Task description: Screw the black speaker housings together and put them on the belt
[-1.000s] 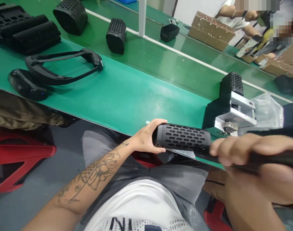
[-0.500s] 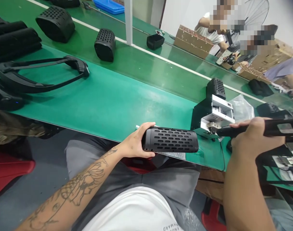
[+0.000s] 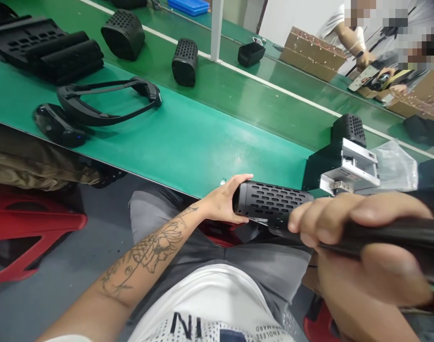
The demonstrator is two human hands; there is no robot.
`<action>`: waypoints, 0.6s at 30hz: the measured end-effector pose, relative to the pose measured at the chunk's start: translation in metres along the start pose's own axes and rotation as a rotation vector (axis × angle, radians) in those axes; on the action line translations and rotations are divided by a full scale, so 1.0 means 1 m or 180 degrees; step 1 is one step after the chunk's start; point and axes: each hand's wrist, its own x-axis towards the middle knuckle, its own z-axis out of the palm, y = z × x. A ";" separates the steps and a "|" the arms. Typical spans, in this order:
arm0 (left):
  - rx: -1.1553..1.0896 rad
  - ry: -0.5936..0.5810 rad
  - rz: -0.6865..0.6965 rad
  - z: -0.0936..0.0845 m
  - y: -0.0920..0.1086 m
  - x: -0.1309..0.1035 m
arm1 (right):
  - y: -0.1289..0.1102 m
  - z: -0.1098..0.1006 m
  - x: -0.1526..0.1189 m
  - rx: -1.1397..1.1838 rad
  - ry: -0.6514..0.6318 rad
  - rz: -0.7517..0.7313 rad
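Observation:
My left hand [image 3: 226, 203] grips the left end of a black perforated cylinder casing [image 3: 270, 203], held level at the near edge of the green bench [image 3: 188, 142]. My right hand [image 3: 362, 237] is close to the camera and closed around a long black tool [image 3: 391, 237]. The tool's tip points left, at the cylinder's right end; the contact itself is hidden by my fingers.
A black and white fixture block [image 3: 345, 164] stands just behind the cylinder, with a clear plastic bag [image 3: 395, 166] beside it. Black speaker grilles [image 3: 184, 61], a curved black band [image 3: 110, 102] and stacked black parts [image 3: 49, 50] lie to the left. Other people work behind cardboard boxes [image 3: 314, 54] at the far right.
My right hand has pulled the tool back from the fixture and brought it close to the cylinder's right end. My left hand still holds the cylinder in about the same place.

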 end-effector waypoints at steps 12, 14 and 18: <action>-0.0199 0.0048 -0.0026 0.006 0.003 0.003 | 0.037 0.047 0.044 0.0238 -0.0558 -0.0230; -0.0180 0.0054 0.0013 0.008 0.001 0.003 | 0.037 0.050 0.044 0.0208 -0.0617 -0.0217; -0.0151 0.0082 0.0058 0.011 -0.002 0.003 | 0.039 0.053 0.045 0.0257 -0.0690 -0.0187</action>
